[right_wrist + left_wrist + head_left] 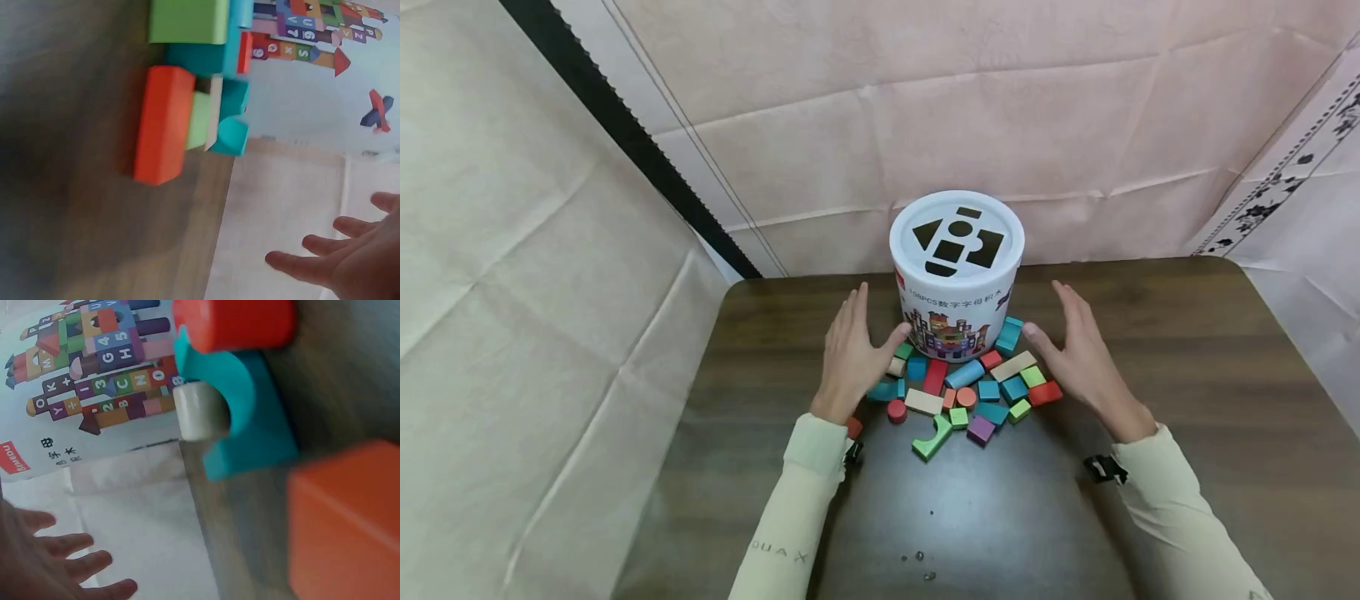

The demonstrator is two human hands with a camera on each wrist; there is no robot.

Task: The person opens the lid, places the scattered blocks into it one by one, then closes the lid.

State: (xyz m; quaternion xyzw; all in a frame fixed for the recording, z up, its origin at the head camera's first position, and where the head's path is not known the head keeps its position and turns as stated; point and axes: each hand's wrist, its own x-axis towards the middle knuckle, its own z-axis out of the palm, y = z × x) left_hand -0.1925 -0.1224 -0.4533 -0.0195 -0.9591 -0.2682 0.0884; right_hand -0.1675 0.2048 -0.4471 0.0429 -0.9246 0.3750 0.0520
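A white bucket [951, 283] with a pale lid [917, 221] pierced by shaped holes stands upright near the table's back edge. In front of it lies a loose cluster of coloured blocks, among them a green arch [931, 443], a purple block [981, 430] and a blue cylinder [965, 374]. To the left of the bucket my left hand [853, 358] is held with fingers extended and thumb apart. My right hand [1081, 354] mirrors it on the other side, near a red block [164, 125]. Both hands hold nothing. A teal arch [265, 425] shows close in the left wrist view.
The brown wooden table [1150, 333] has rounded back corners. Pale cloth [1000, 108] hangs behind it, and more cloth [550, 333] drapes on the left. A few small dark specks [920, 556] lie near the front. An orange-red block [853, 427] sits beside the left wrist.
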